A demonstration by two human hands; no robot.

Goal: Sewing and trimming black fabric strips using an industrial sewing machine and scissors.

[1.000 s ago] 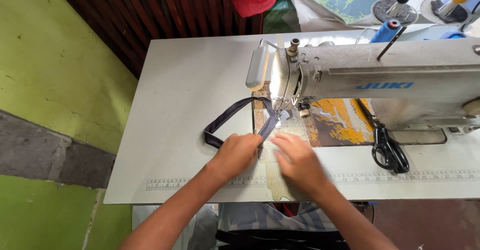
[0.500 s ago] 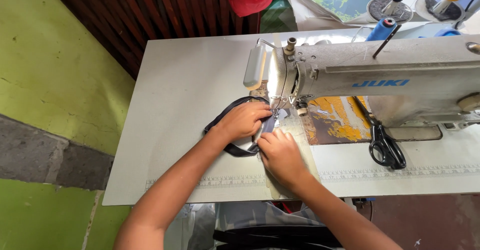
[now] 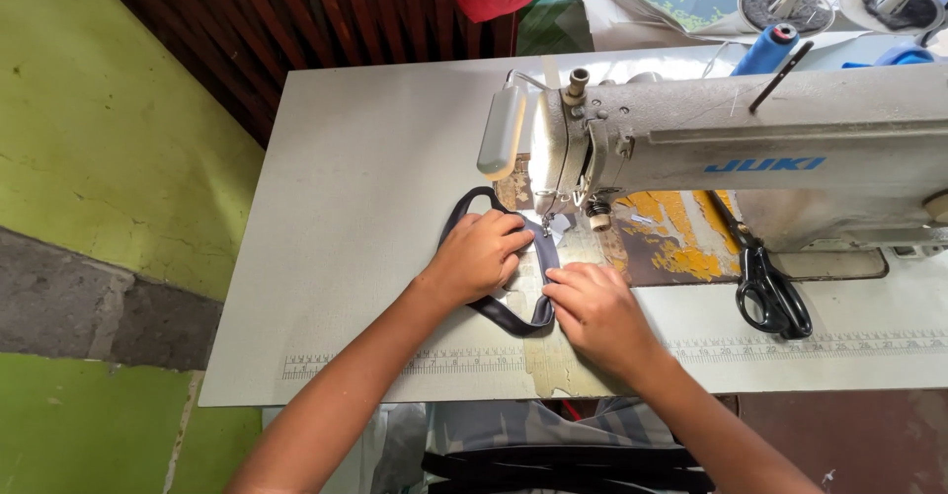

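A dark blue strap (image 3: 545, 258) lies in a loop on the white sewing table (image 3: 365, 208), running under the needle of a grey sewing machine (image 3: 731, 149). My left hand (image 3: 481, 254) rests on the strap's left side, fingers curled over it just left of the needle. Just in front of the needle, my right hand (image 3: 595, 308) presses down on the strap's near end with fingertips flat. The part of the loop under my left hand is hidden.
Black scissors (image 3: 771, 292) lie right of my hands beside the machine bed. A blue thread spool (image 3: 767, 48) stands behind the machine. A printed ruler strip (image 3: 790, 344) runs along the table's front edge. A green wall is on the left.
Both hands have moved away from me toward the needle. The strap has been pushed up under the presser foot, and the loop sits closer to the machine.
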